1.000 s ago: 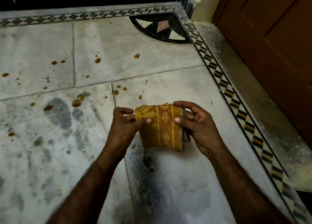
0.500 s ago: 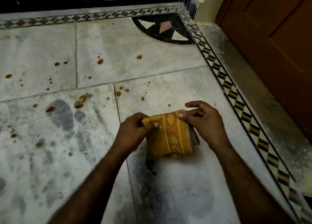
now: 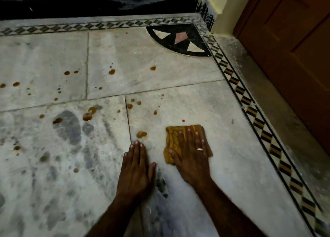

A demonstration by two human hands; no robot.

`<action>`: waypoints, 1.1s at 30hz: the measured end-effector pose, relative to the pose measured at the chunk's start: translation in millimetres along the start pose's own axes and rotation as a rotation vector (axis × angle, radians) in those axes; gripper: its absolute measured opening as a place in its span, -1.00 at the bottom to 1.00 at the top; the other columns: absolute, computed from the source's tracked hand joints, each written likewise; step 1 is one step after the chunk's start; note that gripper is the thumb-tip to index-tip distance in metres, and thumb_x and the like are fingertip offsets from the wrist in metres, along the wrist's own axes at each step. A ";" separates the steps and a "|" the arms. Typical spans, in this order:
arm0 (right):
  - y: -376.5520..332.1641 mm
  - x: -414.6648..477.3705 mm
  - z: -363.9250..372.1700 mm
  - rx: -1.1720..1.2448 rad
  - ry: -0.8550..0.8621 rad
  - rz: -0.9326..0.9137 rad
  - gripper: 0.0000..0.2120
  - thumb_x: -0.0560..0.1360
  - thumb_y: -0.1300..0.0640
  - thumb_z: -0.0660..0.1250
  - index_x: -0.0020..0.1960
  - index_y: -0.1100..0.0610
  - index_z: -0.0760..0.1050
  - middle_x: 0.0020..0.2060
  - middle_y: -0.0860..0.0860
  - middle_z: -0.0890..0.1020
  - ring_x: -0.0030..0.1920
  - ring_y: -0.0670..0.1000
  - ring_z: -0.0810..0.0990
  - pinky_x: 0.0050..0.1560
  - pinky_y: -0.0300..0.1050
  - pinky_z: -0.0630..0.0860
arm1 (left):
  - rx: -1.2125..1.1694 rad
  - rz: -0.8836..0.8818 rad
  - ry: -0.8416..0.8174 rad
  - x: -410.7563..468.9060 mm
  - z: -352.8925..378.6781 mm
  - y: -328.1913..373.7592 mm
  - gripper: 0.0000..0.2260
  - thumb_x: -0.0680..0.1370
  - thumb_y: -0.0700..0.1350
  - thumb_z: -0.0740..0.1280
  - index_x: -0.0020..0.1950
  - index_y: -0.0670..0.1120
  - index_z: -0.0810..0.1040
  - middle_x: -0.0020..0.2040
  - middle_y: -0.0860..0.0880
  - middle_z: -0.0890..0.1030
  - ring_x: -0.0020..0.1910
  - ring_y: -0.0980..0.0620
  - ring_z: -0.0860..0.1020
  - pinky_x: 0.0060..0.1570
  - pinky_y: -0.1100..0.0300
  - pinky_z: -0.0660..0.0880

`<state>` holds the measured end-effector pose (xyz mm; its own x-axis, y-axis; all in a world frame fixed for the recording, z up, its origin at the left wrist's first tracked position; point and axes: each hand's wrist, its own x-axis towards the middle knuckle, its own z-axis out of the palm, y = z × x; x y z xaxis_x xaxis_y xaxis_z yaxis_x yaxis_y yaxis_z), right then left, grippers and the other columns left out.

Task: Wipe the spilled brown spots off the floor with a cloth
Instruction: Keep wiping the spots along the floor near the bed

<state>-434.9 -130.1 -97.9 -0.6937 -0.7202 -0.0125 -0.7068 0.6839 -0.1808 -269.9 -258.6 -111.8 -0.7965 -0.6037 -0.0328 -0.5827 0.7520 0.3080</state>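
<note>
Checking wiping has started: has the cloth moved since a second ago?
Yes. The cloth went down from mid-air onto the floor, pressed flat under the right hand.

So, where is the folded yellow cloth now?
The folded yellow cloth lies flat on the marble floor under the right hand, right of the nearest brown spot.

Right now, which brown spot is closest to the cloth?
The tiny brown dot just beyond the cloth, near its far edge. The bigger double blob by the left hand sits further off, to the cloth's left.
</note>
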 end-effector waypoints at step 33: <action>-65.1 40.5 21.3 -0.061 -0.028 -0.468 -0.39 0.63 -0.30 0.01 0.63 -0.14 0.06 0.63 0.06 0.09 0.63 0.17 0.00 0.55 0.27 0.06 | 0.091 -0.037 0.037 30.8 -4.9 -57.7 -0.34 0.63 0.15 -0.03 0.58 -0.30 0.16 0.60 -0.28 0.13 0.59 -0.22 0.13 0.53 -0.16 0.07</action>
<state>-414.0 -206.2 -107.6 -0.2953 -0.9549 0.0304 -0.9500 0.2901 -0.1151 -260.0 -321.9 -125.9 -0.7686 -0.6397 -0.0065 -0.6252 0.7490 0.2194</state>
